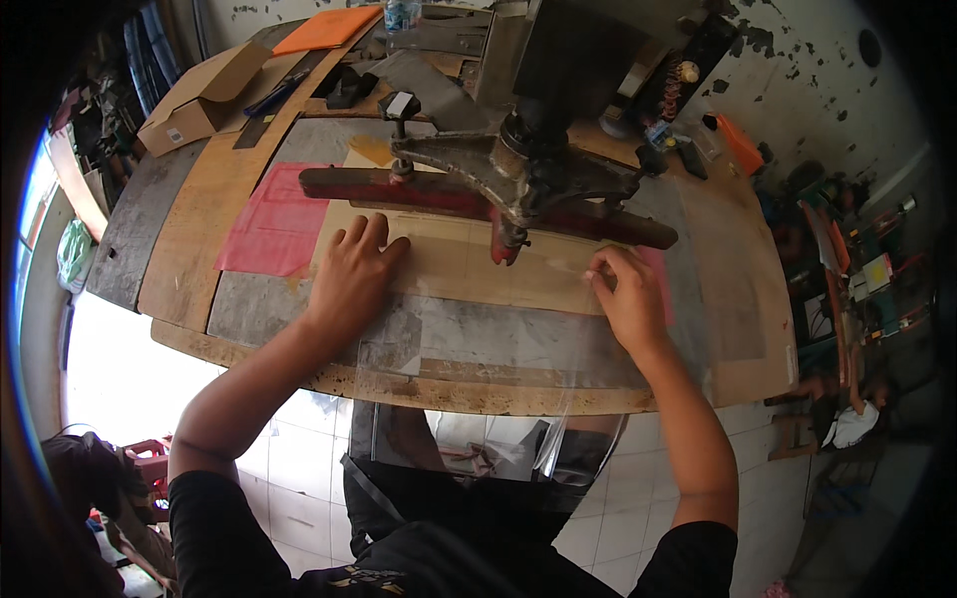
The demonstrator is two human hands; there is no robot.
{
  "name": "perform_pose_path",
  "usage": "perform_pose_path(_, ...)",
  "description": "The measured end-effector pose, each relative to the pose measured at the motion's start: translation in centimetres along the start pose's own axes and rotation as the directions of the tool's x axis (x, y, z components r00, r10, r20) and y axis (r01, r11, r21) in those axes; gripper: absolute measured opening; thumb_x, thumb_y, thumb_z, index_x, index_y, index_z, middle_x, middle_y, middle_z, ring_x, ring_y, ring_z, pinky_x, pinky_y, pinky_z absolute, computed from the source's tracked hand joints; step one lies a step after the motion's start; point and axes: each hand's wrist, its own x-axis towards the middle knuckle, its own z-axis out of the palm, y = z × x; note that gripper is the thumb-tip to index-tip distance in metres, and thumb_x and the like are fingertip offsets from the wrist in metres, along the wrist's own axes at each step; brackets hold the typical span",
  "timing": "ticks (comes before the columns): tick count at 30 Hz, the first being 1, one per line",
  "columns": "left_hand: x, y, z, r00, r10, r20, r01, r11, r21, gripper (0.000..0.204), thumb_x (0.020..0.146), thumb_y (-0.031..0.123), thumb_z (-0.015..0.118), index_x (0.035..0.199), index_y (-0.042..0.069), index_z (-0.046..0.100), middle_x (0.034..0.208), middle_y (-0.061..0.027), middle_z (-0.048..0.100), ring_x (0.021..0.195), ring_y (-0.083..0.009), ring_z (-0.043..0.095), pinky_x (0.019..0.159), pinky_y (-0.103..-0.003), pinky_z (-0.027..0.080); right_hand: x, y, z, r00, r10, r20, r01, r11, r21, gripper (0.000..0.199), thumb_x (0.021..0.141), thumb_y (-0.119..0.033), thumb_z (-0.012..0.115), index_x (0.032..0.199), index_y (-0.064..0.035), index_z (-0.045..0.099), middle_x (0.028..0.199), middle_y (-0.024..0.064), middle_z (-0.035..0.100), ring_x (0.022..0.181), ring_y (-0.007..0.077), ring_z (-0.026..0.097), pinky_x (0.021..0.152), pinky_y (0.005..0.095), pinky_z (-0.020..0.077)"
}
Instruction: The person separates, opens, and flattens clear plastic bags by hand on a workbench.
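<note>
My left hand (356, 267) rests on the left end of a tan board (469, 261), its fingers spread and slightly bent, holding nothing. At the board's right end, my right hand (628, 291) pinches thumb against forefinger on the edge of a clear plastic sheet (583, 351). This thin sheet lies across the front of the worktop and droops over its near edge toward my lap; its outline is hard to follow. Just beyond both hands, a press with a long dark bar (369, 187) spans the board. Its metal bracket (518, 164) stands above the bar's middle.
Pink sheets (274, 219) lie left of the board. An opened cardboard box (199, 100) and an orange folder (324, 30) sit at the back left. Another orange item (738, 145) is at the back right. A person (852, 419) appears at the far right.
</note>
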Motion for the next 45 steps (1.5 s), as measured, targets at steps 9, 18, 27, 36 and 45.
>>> perform_pose_path(9,-0.2,-0.3,0.0,0.992,0.078,0.101,-0.067,0.992,-0.105,0.025,0.086,0.007,0.064,0.11,0.0,0.067,0.112,-0.0147,0.063,0.108,-0.032,0.063,0.099,-0.044,0.051,-0.8,-0.8,-1.7,0.98,-0.048,0.191,0.078,0.986,-0.149,0.02,0.096,-0.011,0.07,0.112,-0.0007,0.068,0.107,0.0186,0.072,0.104,0.0373,0.069,0.09,0.0464,0.0562)
perform_pose_path(18,-1.8,1.4,-1.9,0.994,0.022,0.111,-0.004,0.987,-0.16,0.044,0.096,0.019,0.069,0.131,-0.005,0.062,0.137,-0.0206,0.061,0.125,-0.0382,0.06,0.111,-0.045,0.048,-4.3,-1.2,-1.6,0.961,-0.094,0.262,0.164,0.952,-0.259,0.053,0.101,-0.029,0.069,0.139,0.0056,0.058,0.147,0.0222,0.06,0.139,0.0372,0.055,0.115,0.0441,0.0468)
perform_pose_path(27,-1.0,1.4,-1.3,0.991,-0.022,0.135,0.049,0.978,-0.202,0.044,0.096,0.021,0.068,0.131,-0.006,0.063,0.137,-0.0197,0.061,0.126,-0.037,0.059,0.112,-0.045,0.047,-2.7,0.6,-1.1,0.969,-0.099,0.226,0.148,0.966,-0.212,0.056,0.098,-0.029,0.073,0.142,0.0033,0.057,0.147,0.0183,0.06,0.136,0.035,0.057,0.114,0.0435,0.0485)
perform_pose_path(36,-0.5,1.2,-1.1,0.995,-0.031,0.09,0.05,0.976,-0.213,0.044,0.094,0.021,0.069,0.129,-0.006,0.063,0.135,-0.0195,0.061,0.123,-0.0371,0.061,0.108,-0.046,0.049,-2.0,1.0,-0.8,0.972,-0.119,0.201,0.164,0.961,-0.223,0.052,0.096,-0.028,0.076,0.136,0.0015,0.063,0.143,0.0164,0.062,0.129,0.034,0.062,0.109,0.0426,0.0524)
perform_pose_path(45,-0.5,1.0,-0.9,0.995,-0.038,0.089,0.059,0.968,-0.242,0.044,0.095,0.019,0.069,0.131,-0.006,0.063,0.138,-0.0224,0.06,0.125,-0.0377,0.062,0.11,-0.045,0.05,-2.2,1.2,-0.5,0.979,-0.101,0.178,0.134,0.974,-0.18,0.053,0.094,-0.024,0.078,0.138,0.0005,0.062,0.145,0.0163,0.061,0.131,0.0352,0.061,0.109,0.0435,0.052)
